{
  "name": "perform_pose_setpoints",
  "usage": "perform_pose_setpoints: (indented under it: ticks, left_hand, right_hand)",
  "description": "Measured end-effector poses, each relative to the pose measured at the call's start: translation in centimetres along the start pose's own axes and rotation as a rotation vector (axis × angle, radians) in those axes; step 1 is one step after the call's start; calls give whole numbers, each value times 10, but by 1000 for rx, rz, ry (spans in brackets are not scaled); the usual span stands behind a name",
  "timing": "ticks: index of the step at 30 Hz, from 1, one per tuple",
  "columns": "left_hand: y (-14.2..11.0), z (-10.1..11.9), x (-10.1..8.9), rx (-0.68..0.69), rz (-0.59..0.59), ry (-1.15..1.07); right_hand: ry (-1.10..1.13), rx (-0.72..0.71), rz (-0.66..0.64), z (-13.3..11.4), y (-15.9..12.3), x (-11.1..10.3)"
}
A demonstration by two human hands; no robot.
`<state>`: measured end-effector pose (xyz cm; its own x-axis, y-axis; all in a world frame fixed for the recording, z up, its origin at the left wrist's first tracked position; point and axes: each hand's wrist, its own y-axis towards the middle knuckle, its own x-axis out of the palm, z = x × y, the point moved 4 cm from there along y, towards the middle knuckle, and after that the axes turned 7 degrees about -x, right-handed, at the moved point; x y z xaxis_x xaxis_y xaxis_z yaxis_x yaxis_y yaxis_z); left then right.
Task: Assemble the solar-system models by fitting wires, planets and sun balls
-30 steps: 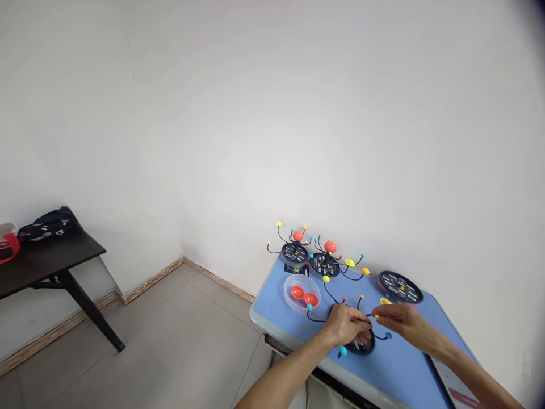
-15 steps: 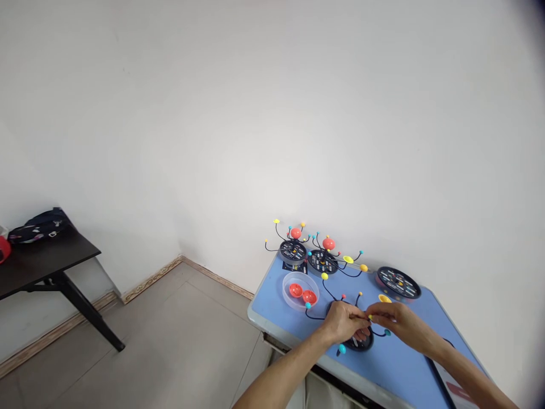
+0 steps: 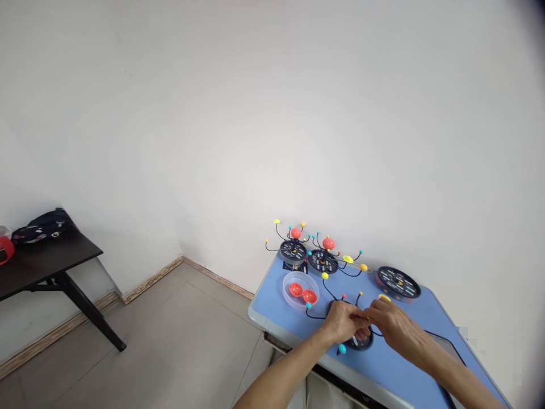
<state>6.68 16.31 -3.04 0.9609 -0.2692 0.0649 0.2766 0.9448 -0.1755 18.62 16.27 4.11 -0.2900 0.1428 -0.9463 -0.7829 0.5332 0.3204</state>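
My left hand (image 3: 344, 322) is closed in a pinch over a solar system model (image 3: 360, 342) with a round black base, and what its fingertips grip is hidden. Against them press the fingertips of my right hand (image 3: 394, 325), also pinched, covering the small yellow ball seen there earlier. Curved black rods rise from this model, carrying a yellow ball (image 3: 325, 276), a light blue ball (image 3: 309, 305), a small red ball (image 3: 343, 296) and another blue ball (image 3: 342, 349). A yellow ringed piece (image 3: 384, 297) shows just behind my right hand.
Behind stand two similar models (image 3: 293, 250) with red balls on top. A clear round dish (image 3: 286, 298) holds two red half shells (image 3: 309, 296). A round black base (image 3: 398, 282) lies at the back right of the blue table (image 3: 272, 318); a dark-edged panel (image 3: 445, 345) lies right.
My right hand has turned and closed in against my left fingertips, covering the small yellow ball and the teal ball that showed beside it. My left hand has hardly moved.
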Motion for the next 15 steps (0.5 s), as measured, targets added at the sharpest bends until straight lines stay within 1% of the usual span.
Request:
perform_pose_setpoints:
  ticks: [2, 5, 8, 15]
  left_hand:
    - [0, 0, 1, 6, 6, -6]
    - [0, 0, 2, 11, 15, -16]
    - [2, -1, 3, 12, 21, -30]
    - [5, -4, 4, 8, 58, -72]
  right_hand:
    - [-159, -87, 28, -5, -3, 5]
    - [-269, -121, 64, -5, -6, 13]
    - [-310, -124, 80, -4, -6, 15]
    - [-404, -159, 116, -6, 3, 14]
